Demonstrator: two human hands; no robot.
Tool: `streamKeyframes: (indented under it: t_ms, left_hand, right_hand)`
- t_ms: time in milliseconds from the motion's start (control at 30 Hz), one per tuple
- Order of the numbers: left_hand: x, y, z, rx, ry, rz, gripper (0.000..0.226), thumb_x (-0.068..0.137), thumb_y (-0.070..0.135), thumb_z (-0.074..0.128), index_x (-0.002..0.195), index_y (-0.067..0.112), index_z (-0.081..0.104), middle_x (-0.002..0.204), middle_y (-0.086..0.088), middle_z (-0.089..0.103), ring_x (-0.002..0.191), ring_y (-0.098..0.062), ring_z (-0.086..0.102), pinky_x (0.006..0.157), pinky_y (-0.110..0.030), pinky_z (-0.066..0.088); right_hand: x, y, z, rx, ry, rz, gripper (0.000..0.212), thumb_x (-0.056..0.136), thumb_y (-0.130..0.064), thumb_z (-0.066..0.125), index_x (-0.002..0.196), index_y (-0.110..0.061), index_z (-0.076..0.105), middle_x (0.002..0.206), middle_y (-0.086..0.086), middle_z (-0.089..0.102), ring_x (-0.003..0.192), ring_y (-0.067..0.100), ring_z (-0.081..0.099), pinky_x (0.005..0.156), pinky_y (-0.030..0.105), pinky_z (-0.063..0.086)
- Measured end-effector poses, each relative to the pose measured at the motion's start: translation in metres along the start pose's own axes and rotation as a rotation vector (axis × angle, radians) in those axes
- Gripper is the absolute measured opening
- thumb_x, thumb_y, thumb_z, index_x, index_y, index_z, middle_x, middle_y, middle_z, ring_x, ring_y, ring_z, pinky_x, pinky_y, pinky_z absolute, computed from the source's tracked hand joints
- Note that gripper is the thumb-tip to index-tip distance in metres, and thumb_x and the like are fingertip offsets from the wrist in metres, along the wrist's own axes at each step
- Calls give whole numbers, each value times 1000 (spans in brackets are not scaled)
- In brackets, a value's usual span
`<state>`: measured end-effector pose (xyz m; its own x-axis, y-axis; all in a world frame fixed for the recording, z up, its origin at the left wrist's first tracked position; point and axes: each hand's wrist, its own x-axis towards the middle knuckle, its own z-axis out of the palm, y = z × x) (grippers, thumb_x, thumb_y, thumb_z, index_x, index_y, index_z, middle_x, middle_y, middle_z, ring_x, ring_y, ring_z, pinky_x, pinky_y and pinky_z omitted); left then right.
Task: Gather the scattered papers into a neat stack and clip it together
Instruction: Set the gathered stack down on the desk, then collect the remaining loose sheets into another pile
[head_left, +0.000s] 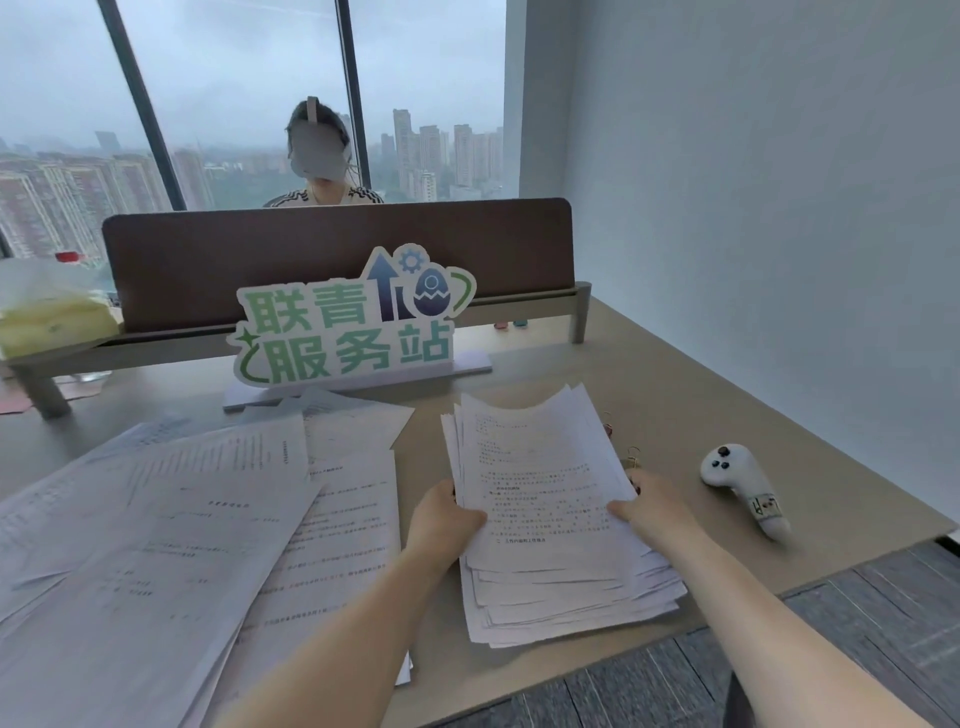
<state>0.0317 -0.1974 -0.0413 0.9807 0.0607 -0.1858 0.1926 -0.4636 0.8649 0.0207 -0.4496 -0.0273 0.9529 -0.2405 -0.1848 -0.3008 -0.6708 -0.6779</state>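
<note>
Both hands grip one sheaf of papers at lower centre of the frame: the left hand pinches its left edge, thumb lying over the printed face, and the right hand clasps the right edge, fingers curled behind. The sheaf is thin white sheets with faint lines of type, its top edge wavy and its lower sheets fanned out unevenly on the desk, a matte tan surface. Just behind the right hand lies a small gold binder clip, partly hidden. To the left, loose sheets overlap at odd angles across the lower left of the frame. To the right sits a white plush toy, soft and curved, with dark dots. Higher up, at centre, stands a flat cut-out sign with green characters, in front of a brown felt partition.
</note>
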Motion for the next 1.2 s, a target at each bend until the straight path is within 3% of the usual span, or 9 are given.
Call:
streamKeyframes:
  t_ms: [167,333,433,600,700,833,967,1067,1200]
  left_hand:
    - [-7,1,-2,281,23,65,27,75,28,66,102,22,62,102,7,71,86,-15,67,74,-34,59]
    - [-11,-5,-8,426,100,96,71,77,33,69,139,23,37,125,-3,59,107,-25,61,80,-33,50]
    - [-13,-8,-18,461,152,112,67,81,33,67,141,22,40,130,-5,54,112,-25,58,83,-35,48]
    - [-22,-24,-58,389,244,87,48,83,27,60,130,21,54,123,-3,52,100,-22,59,83,-36,53]
    - [-29,-44,-93,471,327,74,45,86,30,58,130,24,53,130,-2,50,116,-22,51,86,-34,50]
    - [-46,-67,-139,639,353,-45,62,81,40,57,140,29,42,142,-2,43,129,-28,36,99,-39,39]
    - [-62,-89,-174,716,273,-221,82,73,55,56,147,35,27,157,-4,25,142,-32,22,110,-52,30]
    - [-75,-101,-189,708,196,-280,91,71,59,58,150,35,18,160,-6,16,147,-34,12,111,-55,26]
    - [-84,-109,-189,703,140,-321,101,63,62,58,150,37,13,159,-7,16,146,-35,11,109,-56,23]
  right_hand:
    - [-6,-4,1,-210,40,-50,48,79,-29,61,125,-33,48,113,-2,65,88,22,62,69,33,51]
    - [-16,-19,7,-428,169,-54,60,77,-33,62,134,-27,45,127,6,54,117,29,51,86,37,50]
    - [-24,-36,21,-451,206,-142,48,88,-37,60,133,-22,49,132,6,47,124,26,45,88,36,46]
    - [-44,-77,66,-398,121,-334,41,93,-39,53,131,-24,53,129,1,51,118,22,51,84,34,45]
    - [-58,-105,99,-332,38,-409,40,93,-36,52,131,-23,55,129,0,55,114,22,55,88,35,47]
    - [-73,-136,139,-303,-57,-456,38,91,-32,52,125,-17,57,123,4,55,107,25,58,79,32,46]
    - [-82,-156,163,-316,-108,-423,31,83,-43,59,105,-22,58,105,-1,61,96,24,57,69,30,48]
    - [-85,-164,176,-315,-127,-378,40,75,-50,62,107,-26,60,96,-7,66,81,18,57,53,23,37]
    - [-87,-176,194,-320,-167,-316,59,56,-60,67,105,-27,58,94,-6,68,83,17,64,71,31,56]
